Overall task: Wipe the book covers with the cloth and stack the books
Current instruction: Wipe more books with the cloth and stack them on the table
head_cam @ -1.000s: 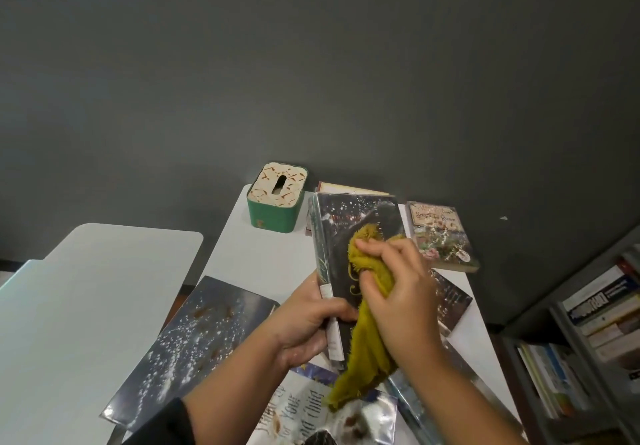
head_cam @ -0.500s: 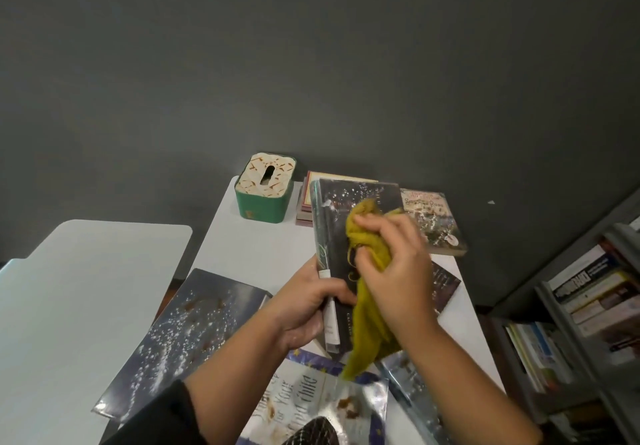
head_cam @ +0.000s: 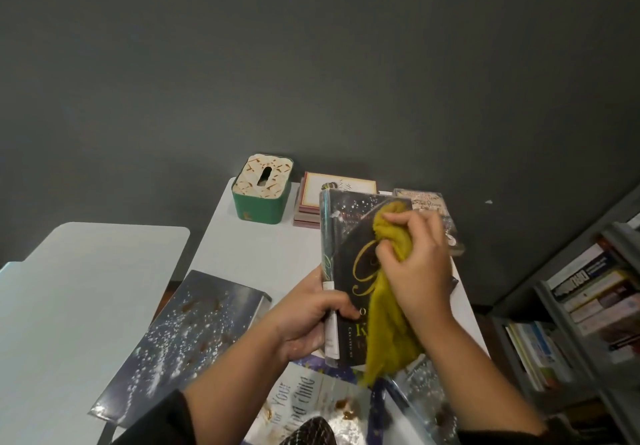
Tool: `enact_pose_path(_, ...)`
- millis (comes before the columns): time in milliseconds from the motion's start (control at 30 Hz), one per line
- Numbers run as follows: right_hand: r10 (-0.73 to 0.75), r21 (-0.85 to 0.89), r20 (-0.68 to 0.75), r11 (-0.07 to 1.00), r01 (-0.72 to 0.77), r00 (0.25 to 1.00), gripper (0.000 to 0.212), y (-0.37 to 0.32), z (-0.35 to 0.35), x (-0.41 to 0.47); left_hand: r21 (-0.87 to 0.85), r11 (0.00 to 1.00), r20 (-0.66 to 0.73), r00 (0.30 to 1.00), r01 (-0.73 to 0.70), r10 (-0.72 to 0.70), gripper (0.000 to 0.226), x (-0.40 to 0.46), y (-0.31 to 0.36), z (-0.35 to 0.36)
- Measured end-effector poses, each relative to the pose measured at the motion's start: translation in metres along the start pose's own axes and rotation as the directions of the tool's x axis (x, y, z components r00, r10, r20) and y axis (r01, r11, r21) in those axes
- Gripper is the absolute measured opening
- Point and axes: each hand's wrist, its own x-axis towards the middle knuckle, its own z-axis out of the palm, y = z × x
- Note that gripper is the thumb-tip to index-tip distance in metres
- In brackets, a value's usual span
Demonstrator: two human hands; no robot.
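- Because the cover has to face the cloth, the left hand (head_cam: pixel 304 316) holds the dark book (head_cam: pixel 349 271) up off the white table (head_cam: pixel 263 254), fingers curled round the spine edge low down and the thumb lying across the front, which leaves the upper cover free.
- The right hand (head_cam: pixel 415 271) is bunched round the yellow cloth (head_cam: pixel 388 306), pressing a wad of it against the upper part of the cover; the loose tail hangs down past the book's lower edge.
- I judge this to be mid-wipe on this one book, with stacking not yet begun for it.
- At the far end of the table a small pile of books (head_cam: pixel 332 198) lies just beside a green tissue box (head_cam: pixel 261 190), probably where wiped books go.
- A dark starry book (head_cam: pixel 183 347) lies flat to the left with brown spots on it, and a pale book (head_cam: pixel 311 406) lies under the forearms, also spotted; these look unwiped, kept near at hand.
- A bookshelf (head_cam: pixel 588 306) stands at the right, apart from the table.
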Motion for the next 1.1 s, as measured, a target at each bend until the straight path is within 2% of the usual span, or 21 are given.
enact_pose_path(100,-0.155,0.028,0.147,0.988,0.152,0.977,0.024,-0.023,0.005,-0.031,-0.01,0.999,-0.021,0.999,-0.036,0.036,0.051,-0.001,0.002,-0.001)
enact_pose_path(200,-0.256,0.032,0.201,0.966,0.255,0.945,0.027,-0.029,0.008,-0.032,-0.023,0.999,0.001,0.999,-0.049,0.049,0.043,-0.003,0.003,-0.001)
enact_pose_path(267,-0.223,0.004,0.157,0.974,0.225,0.962,0.024,-0.02,0.009,-0.013,-0.011,1.0,0.027,0.999,-0.025,0.025,0.05,-0.004,0.003,0.0)
enact_pose_path(367,-0.083,-0.027,0.066,0.996,0.085,0.994,0.022,-0.001,0.006,0.015,-0.007,1.0,0.05,0.999,-0.009,0.01,0.055,-0.005,0.001,0.0)
enact_pose_path(467,-0.034,-0.013,0.044,0.999,0.035,0.998,0.022,0.005,0.002,0.018,0.017,1.0,0.035,0.999,-0.013,0.013,0.056,-0.006,-0.001,-0.002)
enact_pose_path(567,-0.144,0.029,0.137,0.989,0.142,0.98,0.021,-0.011,0.002,-0.002,0.008,1.0,0.026,1.0,-0.012,0.012,0.052,-0.007,0.0,-0.003)
enact_pose_path(633,-0.261,0.066,0.226,0.965,0.252,0.939,0.023,-0.025,0.005,-0.021,0.017,1.0,0.033,0.999,-0.019,0.018,0.046,-0.008,0.0,-0.003)
enact_pose_path(733,-0.345,0.083,0.259,0.938,0.335,0.902,0.025,-0.033,0.009,-0.028,0.022,1.0,0.044,0.999,-0.018,0.017,0.044,-0.007,0.001,-0.004)
enact_pose_path(867,-0.216,0.083,0.163,0.975,0.205,0.963,0.023,-0.021,0.013,0.004,0.074,0.997,0.037,0.999,0.018,-0.021,0.065,-0.006,-0.002,-0.002)
enact_pose_path(1033,0.027,0.03,0.005,0.999,-0.027,1.0,0.024,0.01,0.007,0.031,0.072,0.997,0.036,0.999,0.028,-0.031,0.061,-0.006,-0.006,-0.002)
enact_pose_path(1100,0.046,0.016,-0.01,0.999,-0.046,0.999,0.023,0.009,0.006,0.026,0.081,0.996,0.033,0.999,0.027,-0.029,0.057,-0.007,-0.005,-0.002)
